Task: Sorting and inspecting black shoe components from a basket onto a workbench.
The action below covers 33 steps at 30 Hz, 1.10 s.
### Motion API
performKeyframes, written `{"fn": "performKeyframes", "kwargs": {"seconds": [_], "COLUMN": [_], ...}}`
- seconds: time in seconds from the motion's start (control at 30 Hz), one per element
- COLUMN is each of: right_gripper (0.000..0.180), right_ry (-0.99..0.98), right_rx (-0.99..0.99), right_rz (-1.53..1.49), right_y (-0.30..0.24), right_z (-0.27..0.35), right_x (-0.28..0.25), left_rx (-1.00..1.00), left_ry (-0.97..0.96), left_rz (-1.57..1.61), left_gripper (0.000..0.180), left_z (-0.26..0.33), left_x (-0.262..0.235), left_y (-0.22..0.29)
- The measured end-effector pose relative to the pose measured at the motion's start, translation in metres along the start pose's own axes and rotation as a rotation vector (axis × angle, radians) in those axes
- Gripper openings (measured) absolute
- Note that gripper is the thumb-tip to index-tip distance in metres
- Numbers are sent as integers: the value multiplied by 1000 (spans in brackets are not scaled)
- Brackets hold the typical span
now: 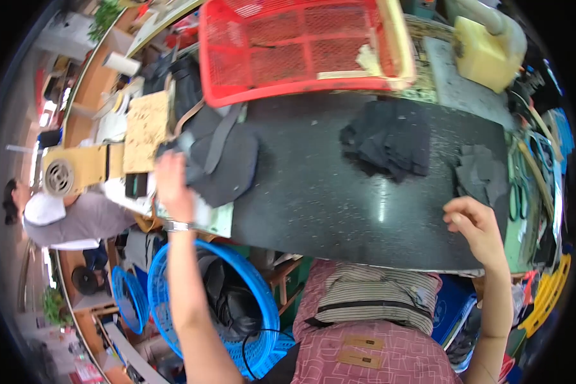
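The left hand (173, 182) is at the left end of the bench (301, 211), at the left edge of the black pieces (237, 166), which lie in a loose overlapping heap with a narrow strip (221, 144) on top. That hand is blurred, so I cannot tell whether its fingers are apart or clamped on a piece. The right hand (475, 224) is over the right near part of the bench, its fingers loosely curled with the thumb close to them; I cannot tell whether they meet. Just beyond it lie the grey pieces (481, 173), and farther left, right of the bench's middle, sits the dark stack (393, 137). A red basket (212, 80) stands at the far side, with a yellow jug (483, 54) to its right. Scissors (517, 185) lie along the right edge. Near left, below bench height, a blue basket (272, 288) holds dark material (230, 301)
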State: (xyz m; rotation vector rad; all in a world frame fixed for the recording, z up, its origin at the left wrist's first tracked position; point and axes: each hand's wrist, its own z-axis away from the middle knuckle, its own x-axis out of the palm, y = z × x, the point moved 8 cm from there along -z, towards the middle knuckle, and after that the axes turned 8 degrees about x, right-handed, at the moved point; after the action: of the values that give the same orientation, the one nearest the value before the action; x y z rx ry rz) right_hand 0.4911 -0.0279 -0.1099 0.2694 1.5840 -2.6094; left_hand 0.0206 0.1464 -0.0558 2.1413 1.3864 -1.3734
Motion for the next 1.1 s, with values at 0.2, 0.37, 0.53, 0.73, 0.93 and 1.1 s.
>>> {"fn": "performKeyframes", "kwargs": {"seconds": [0.2,0.37,0.53,0.73,0.93,1.1], "right_gripper": [15,16,18,28,26,25], "right_ry": [126,236,446,542,359,686], "right_rx": [-256,-455,-589,-774,-665,-549], "right_rz": [329,447,539,536,400,388], "right_y": [-30,-45,-37,-49,-40,-55], "right_z": [1,-20,-34,-27,-55,-18], "right_x": [4,20,38,45,23,-22], "left_rx": [-447,-61,514,-26,439,726], "left_ry": [-306,142,-82,-304,244,-164], "left_rz": [95,528,888,1214,986,902], "left_gripper": [76,38,24,4,18,43], "left_z": [73,-99,-168,-177,-128,-12], "left_x": [64,-18,17,60,-47,-26], "left_y": [-118,112,297,264,276,318]}}
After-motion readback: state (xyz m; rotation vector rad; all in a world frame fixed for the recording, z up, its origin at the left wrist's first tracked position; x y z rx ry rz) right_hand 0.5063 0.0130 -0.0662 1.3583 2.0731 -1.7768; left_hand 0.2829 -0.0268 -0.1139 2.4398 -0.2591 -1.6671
